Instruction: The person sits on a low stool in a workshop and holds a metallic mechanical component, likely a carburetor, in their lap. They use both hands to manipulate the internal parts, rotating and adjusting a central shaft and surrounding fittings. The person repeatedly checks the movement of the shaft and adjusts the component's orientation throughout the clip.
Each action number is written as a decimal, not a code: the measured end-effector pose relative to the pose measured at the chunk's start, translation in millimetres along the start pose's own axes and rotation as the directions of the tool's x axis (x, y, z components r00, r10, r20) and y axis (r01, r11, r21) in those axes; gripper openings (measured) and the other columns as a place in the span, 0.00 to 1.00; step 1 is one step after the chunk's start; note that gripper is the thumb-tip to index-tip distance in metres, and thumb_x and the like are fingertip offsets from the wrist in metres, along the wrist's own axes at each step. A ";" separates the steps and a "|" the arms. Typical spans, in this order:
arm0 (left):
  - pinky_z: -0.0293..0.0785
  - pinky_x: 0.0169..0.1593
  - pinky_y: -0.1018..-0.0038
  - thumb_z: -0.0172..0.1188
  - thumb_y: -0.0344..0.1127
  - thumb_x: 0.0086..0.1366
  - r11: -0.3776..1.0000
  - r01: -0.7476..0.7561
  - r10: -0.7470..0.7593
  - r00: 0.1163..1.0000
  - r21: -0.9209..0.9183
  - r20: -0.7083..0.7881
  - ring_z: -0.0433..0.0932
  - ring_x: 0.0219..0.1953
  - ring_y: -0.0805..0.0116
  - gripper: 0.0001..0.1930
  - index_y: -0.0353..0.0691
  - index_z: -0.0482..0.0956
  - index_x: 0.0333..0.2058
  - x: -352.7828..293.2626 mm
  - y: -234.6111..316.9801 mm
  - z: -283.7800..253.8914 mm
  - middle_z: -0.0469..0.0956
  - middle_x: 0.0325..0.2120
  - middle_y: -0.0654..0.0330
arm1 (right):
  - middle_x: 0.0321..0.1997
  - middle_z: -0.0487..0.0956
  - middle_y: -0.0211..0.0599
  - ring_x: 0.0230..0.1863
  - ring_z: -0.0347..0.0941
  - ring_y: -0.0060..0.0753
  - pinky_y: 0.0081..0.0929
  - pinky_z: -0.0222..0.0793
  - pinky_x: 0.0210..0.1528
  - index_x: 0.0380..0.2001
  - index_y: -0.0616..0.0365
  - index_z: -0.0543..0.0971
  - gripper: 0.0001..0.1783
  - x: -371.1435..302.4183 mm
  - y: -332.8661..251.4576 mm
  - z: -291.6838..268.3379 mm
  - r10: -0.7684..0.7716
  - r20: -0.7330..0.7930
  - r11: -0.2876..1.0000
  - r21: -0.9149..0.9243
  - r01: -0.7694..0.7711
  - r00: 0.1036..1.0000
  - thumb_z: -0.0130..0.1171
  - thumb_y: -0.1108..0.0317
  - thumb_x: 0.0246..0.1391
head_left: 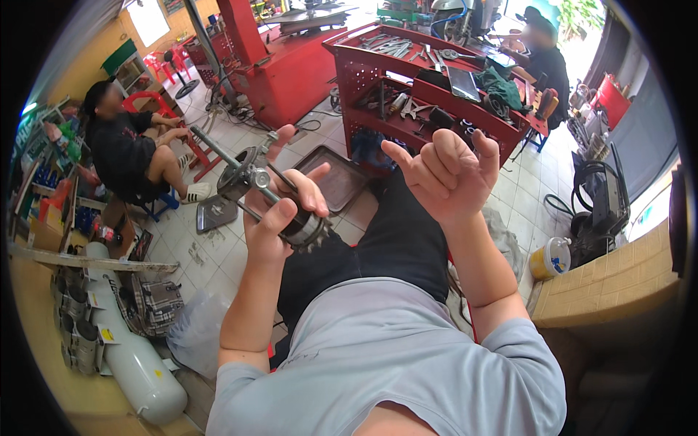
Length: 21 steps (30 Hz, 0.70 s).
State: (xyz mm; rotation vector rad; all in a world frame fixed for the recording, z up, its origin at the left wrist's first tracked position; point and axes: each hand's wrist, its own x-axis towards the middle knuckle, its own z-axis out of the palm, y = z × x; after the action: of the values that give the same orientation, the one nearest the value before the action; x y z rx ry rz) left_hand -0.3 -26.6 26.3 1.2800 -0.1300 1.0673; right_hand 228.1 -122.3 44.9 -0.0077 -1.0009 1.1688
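My left hand (280,218) is clamped around a geared metal shaft assembly (273,196), held over my lap; the toothed sprocket end sits by my palm and the rod points up-left. My right hand (447,171) is raised beside it, empty, fingers loosely curled. A metal tray (336,182) lies on the tiled floor beyond; a red tool cart (429,80) stands behind.

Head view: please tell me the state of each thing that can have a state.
Left hand: closed around the geared shaft.
Geared shaft: held up, tilted.
Right hand: raised, empty, fingers curled.
Metal tray: flat on the floor.
Yellow tub: upright, lid on.
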 end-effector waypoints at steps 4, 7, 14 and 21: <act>0.61 0.69 0.51 0.62 0.39 0.61 0.994 0.035 -0.030 0.998 -0.106 0.049 0.82 0.28 0.62 0.46 0.28 0.45 0.69 -4.4 5.7 8.5 0.76 0.24 0.59 | 0.09 0.56 0.22 0.09 0.53 0.20 0.49 0.50 0.75 0.17 0.50 0.60 0.28 -1.7 0.7 2.2 0.030 0.018 0.999 0.029 -0.031 0.999 0.39 0.41 0.63; 0.70 0.62 0.54 0.59 0.32 0.60 0.998 0.056 -0.057 0.997 -0.022 -0.044 0.82 0.31 0.63 0.41 0.29 0.49 0.68 -9.8 7.4 14.6 0.76 0.27 0.59 | 0.09 0.57 0.21 0.09 0.54 0.20 0.50 0.54 0.74 0.15 0.50 0.60 0.29 -2.6 3.0 9.3 0.046 0.034 0.999 -0.023 -0.045 0.998 0.42 0.42 0.62; 0.77 0.49 0.67 0.53 0.20 0.57 0.984 0.136 -0.108 0.970 0.116 -0.217 0.80 0.37 0.65 0.36 0.31 0.56 0.66 -9.6 -2.7 23.5 0.76 0.33 0.58 | 0.09 0.55 0.27 0.09 0.55 0.30 0.53 0.68 0.64 0.10 0.55 0.61 0.25 -13.4 14.3 37.6 0.122 0.562 0.407 -0.780 0.475 0.818 0.61 0.55 0.46; 0.75 0.54 0.60 0.54 0.29 0.57 0.982 0.168 -0.177 0.977 -0.085 -0.117 0.78 0.36 0.66 0.36 0.34 0.56 0.66 -9.5 -3.7 21.1 0.72 0.29 0.62 | 0.10 0.54 0.26 0.09 0.55 0.29 0.54 0.74 0.60 0.11 0.54 0.62 0.24 -16.0 27.5 49.9 0.179 0.663 0.068 -0.745 0.663 0.727 0.63 0.54 0.44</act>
State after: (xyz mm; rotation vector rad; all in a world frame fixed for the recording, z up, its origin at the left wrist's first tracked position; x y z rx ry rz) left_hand 6.8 -48.9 25.2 1.1329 0.0346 0.9799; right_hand 174.1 -146.0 50.7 -0.5554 -2.1920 -0.2043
